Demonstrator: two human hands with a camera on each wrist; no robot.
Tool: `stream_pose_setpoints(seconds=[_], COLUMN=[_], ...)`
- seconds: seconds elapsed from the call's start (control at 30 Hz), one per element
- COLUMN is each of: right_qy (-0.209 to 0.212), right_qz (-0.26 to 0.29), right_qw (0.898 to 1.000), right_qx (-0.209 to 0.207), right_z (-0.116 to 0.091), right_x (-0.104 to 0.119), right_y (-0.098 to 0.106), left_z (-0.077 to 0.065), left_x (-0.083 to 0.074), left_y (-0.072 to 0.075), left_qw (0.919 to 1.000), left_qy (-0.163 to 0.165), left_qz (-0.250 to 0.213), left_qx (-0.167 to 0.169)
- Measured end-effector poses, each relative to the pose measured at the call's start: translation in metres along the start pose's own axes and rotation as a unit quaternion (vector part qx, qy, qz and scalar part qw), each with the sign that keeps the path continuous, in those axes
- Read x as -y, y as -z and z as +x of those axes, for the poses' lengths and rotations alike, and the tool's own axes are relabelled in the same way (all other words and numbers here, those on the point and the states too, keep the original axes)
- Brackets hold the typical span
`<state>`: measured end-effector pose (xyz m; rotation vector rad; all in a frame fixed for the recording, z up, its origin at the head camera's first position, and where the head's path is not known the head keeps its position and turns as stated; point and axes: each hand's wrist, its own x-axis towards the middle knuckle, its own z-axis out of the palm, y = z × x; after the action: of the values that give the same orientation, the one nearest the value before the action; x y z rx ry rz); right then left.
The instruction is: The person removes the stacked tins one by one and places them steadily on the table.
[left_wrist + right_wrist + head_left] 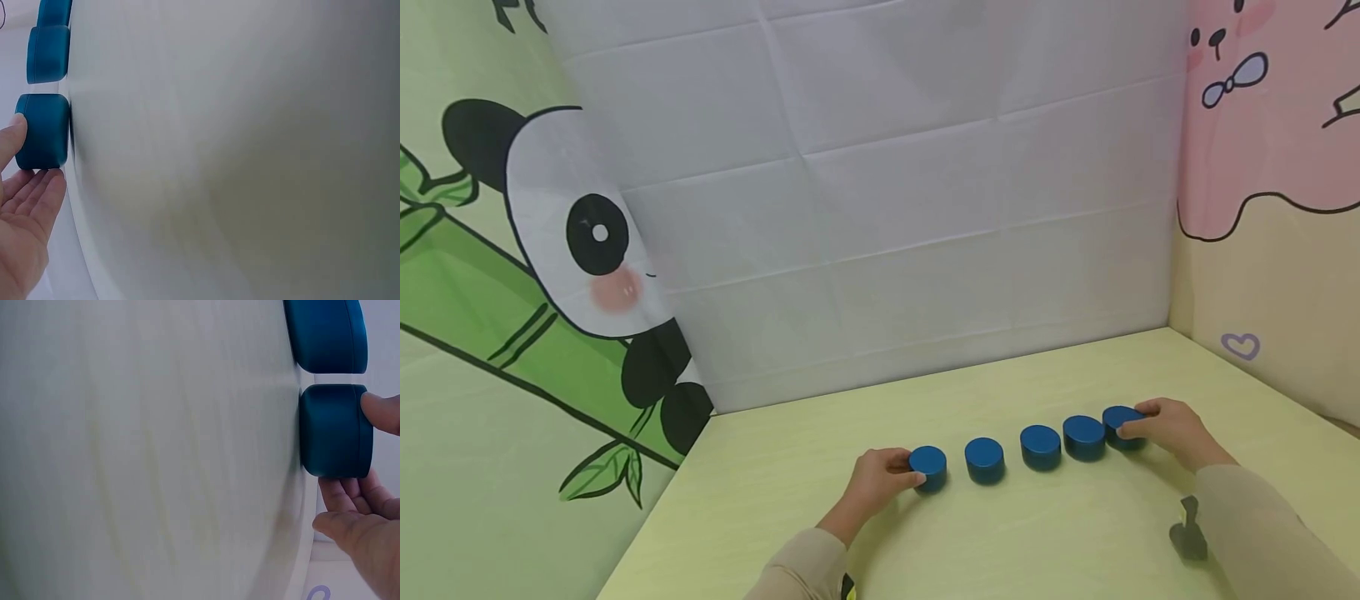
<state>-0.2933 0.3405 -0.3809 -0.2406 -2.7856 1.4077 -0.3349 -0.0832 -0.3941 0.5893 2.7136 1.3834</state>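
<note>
Several short, round blue tins stand in a slightly slanting row in the head view. My left hand (874,482) grips the leftmost tin (929,465), thumb on its near side and fingers behind. In the left wrist view the thumb (14,139) lies near the top rim of that tin (44,134), fingertips against its side. At the other end, my right hand (1172,433) holds the rightmost tin (1122,423) between thumb and fingers. The right wrist view shows a lid seam on this tin (334,434), its base at the tabletop.
Between the hands stand a second tin (985,461), a middle tin (1041,447) and another tin (1084,437) close to the right-hand one. They sit on a pale yellow table (820,433). White cloth (887,208) hangs behind; printed panels flank both sides.
</note>
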Motion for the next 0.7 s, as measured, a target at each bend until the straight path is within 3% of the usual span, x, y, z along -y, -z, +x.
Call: stream_pose_setpoints(seconds=[0.3,0.53,0.7], right_qy=[-0.003,-0.004,-0.002], right_qz=[-0.002,-0.001,0.004], right_qw=[1.0,1.0,1.0], right_qx=[0.001,0.0,0.001], right_z=[0.002,0.004,0.003], right_x=[0.001,0.0,-0.001], right_y=[-0.001,0.0,0.001], left_z=[0.001,0.006,0.013], left_x=[-0.004,-0.004,-0.008], left_y=[-0.001,0.002,-0.002], left_qw=[0.9992,0.9993,0.9996], left_qy=[-0.007,-0.005,-0.013], left_qz=[0.038,0.034,0.022], left_qx=[-0.012,-0.016,0.009])
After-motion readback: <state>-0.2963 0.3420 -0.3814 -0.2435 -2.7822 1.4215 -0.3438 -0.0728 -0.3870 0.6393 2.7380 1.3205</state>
